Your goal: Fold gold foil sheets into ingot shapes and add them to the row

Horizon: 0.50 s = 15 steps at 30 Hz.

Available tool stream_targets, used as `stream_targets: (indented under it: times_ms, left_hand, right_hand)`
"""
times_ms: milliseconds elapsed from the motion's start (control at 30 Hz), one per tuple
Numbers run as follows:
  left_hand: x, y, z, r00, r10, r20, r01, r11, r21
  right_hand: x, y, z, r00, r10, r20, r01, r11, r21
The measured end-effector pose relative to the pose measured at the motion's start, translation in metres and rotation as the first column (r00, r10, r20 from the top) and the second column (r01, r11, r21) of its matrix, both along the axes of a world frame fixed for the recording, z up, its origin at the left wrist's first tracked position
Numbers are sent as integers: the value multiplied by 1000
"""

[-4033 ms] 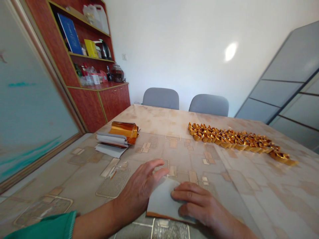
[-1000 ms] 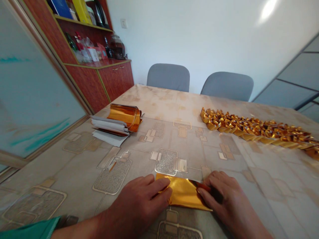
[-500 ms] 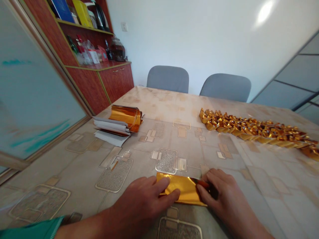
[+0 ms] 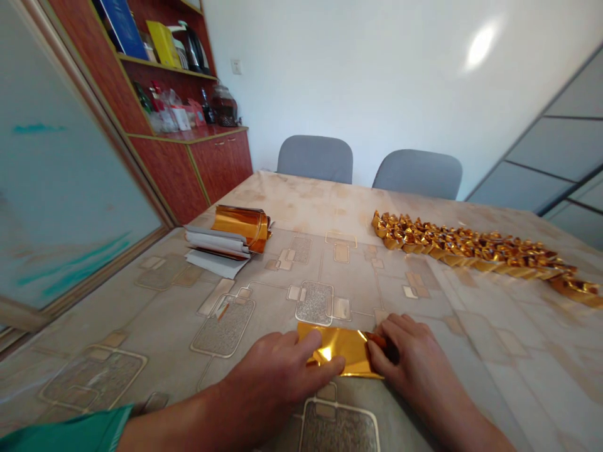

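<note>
A folded strip of shiny gold foil paper [image 4: 352, 353] lies near the front of the table, between my two hands. My left hand [image 4: 282, 370] holds its left end, with the thumb and index finger pressed on the foil. On the right end, my right hand [image 4: 417, 361] pinches the foil, thumb in front and fingers curled behind. A darker, raised fold shows beside the right thumb; its underside is hidden. Farther left rests a stack of loose gold-and-white foil sheets [image 4: 240, 227], curled and uneven. Several folded gold foil pieces [image 4: 461, 245] are nested in a long row at right.
A patterned cloth [image 4: 264, 314] covers the table. Two grey chairs [image 4: 315, 158] stand at the far edge against the white wall. At left are a sliding glass door [image 4: 85, 188] and a red-brown cabinet [image 4: 221, 160] with bottles and a jar.
The camera view has shifted slightly, so the table and cabinet sit a little lower in it. Both hands stay on the foil, the right hand a little farther left in view.
</note>
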<state>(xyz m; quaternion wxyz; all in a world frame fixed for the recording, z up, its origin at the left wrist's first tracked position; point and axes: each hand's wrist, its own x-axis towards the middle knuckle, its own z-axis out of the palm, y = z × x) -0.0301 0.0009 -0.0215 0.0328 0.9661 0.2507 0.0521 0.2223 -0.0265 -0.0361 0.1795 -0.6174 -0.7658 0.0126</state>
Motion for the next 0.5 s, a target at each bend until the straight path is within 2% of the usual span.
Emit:
stream_targets:
  times_ms: [67,133,233,300,333,500]
  left_hand:
    - [0,0,-1,1000,3,3,-3,1000,-1]
    - [1,0,-2,1000,11,15,-11,1000,7]
    - [3,0,-2,999,20,30,-20,1000,10]
    - [3,1,-3,999,18,28,-18,1000,-1]
    - [3,1,-4,999,16,27,-16,1000,-4]
    - [2,1,-7,1000,15,21,-15,1000,20]
  right_hand:
    - [2,-1,3,1000,2,-2,-2,1000,18]
    - [1,-5,8,1000,21,2,-21,994,109]
    - [-11,-17,14,986,147,80,-164,943,289]
    - [-24,-27,12,948,299,106,-317,900,300]
    - [-30,-32,9,936,336,109,-353,880,319]
    - [-37,-45,-5,936,286,206,-332,909,250]
